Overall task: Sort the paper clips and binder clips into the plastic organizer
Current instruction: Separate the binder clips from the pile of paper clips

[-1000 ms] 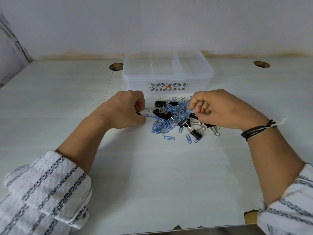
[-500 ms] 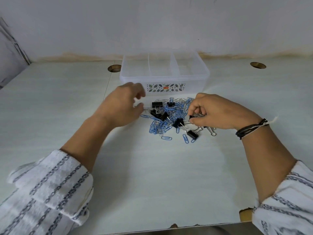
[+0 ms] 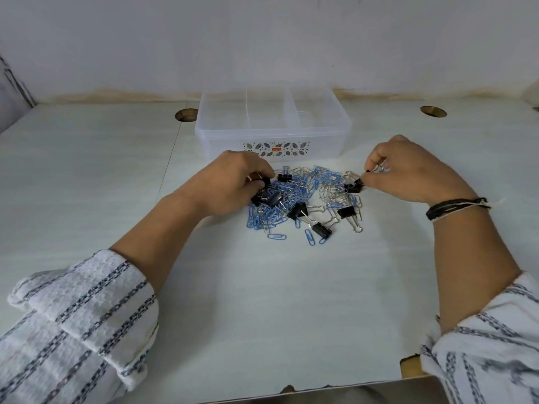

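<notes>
A heap of blue and silver paper clips (image 3: 309,188) mixed with black binder clips (image 3: 297,212) lies on the white table (image 3: 262,301), just in front of a clear plastic organizer (image 3: 272,135) with divided compartments. My left hand (image 3: 230,185) is at the heap's left edge, fingers curled around black binder clips (image 3: 264,196). My right hand (image 3: 408,170) is at the heap's right edge and pinches a black binder clip (image 3: 354,186) by its wire handle. The organizer's compartments look empty.
Two round cable holes (image 3: 185,115) (image 3: 433,111) sit in the table left and right of the organizer. A white wall rises right behind it. The table's near edge (image 3: 320,387) runs along the bottom of the view.
My left hand dropped from near the organizer's front onto the heap's left side. My right hand drew back to the right and up, pulling a binder clip with it.
</notes>
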### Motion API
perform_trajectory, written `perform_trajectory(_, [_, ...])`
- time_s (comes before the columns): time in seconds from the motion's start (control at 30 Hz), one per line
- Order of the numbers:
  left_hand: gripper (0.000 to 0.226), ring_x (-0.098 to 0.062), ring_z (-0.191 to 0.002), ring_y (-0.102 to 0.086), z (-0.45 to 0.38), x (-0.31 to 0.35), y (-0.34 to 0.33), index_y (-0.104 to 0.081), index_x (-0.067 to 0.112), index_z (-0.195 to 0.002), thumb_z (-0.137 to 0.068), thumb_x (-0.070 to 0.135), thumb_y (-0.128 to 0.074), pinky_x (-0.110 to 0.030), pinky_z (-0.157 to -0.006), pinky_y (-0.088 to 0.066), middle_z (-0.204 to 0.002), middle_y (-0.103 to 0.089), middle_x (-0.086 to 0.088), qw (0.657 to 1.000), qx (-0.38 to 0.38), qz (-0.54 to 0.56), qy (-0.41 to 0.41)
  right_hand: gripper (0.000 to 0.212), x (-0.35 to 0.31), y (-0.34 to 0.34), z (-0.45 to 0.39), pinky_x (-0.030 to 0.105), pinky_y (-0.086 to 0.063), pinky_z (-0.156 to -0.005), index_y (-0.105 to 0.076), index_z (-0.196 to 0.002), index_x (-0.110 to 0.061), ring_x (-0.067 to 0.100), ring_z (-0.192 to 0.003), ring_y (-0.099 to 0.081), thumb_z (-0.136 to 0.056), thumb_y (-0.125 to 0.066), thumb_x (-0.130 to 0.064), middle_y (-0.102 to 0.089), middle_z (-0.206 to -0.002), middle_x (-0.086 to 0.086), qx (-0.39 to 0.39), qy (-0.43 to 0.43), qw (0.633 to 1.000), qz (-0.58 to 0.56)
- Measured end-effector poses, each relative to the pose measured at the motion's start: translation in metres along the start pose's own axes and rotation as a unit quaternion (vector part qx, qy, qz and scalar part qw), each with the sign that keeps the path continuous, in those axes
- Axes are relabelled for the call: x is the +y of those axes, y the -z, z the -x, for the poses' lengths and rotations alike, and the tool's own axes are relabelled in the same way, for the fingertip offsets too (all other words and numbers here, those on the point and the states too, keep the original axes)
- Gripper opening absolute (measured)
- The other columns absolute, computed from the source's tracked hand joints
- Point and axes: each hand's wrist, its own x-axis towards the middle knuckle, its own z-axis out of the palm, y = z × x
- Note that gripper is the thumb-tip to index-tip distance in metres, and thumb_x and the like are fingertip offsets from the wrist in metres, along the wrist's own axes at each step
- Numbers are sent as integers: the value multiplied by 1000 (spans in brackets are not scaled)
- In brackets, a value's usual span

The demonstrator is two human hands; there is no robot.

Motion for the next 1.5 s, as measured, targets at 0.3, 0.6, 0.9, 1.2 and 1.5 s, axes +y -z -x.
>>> perform_trajectory(0.3, [32,-8,-75,-62,2,-2,6,-70,18,-109,-80,5,-73,-22,-72,-53,-94,-71,2,992,28,94,80,23,-11,-6,8,28,-41,-68,-68,-99,-27,16,-89,-60,-83,-77,-41,-66,-96,-5,-55,1,998,2])
perform_trajectory(0.6, [40,-5,-92,-66,18,-3,24,-71,31,-113,-78,13,-64,-26,-83,-54,-106,-69,15,992,-86,53,72,16,-18,-11,8,34,-52,-80,-72,-103,-25,20,-90,-64,-87,-73,-25,-69,-95,-1,-37,50,998,32])
perform_trajectory(0.9, [14,-3,-71,-60,21,-5,33,-73,26,-88,-81,16,-80,-14,-63,-46,-80,-70,11,996,-53,48,49,27,-14,1,10,29,-45,-74,-69,-102,-22,18,-88,-63,-79,-81,-27,-67,-97,-3,53,-2,998,-31])
perform_trajectory(1.2, [10,-18,-85,-65,34,-30,59,-68,27,-90,-81,24,-69,-31,-72,-52,-85,-69,14,984,-44,-97,145,30,-16,14,21,33,-47,-74,-70,-92,-21,20,-90,-63,-78,-79,-46,-69,-97,1,-15,-54,998,4])
perform_trajectory(1.5, [50,-19,-74,-62,22,24,21,-59,27,-89,-71,73,-64,-37,-67,-55,-79,-64,7,983,-55,-141,100,58,-56,3,35,33,-54,-68,-72,-77,-21,19,-75,-71,-59,-79,-75,-76,-76,0,-186,0,980,65])
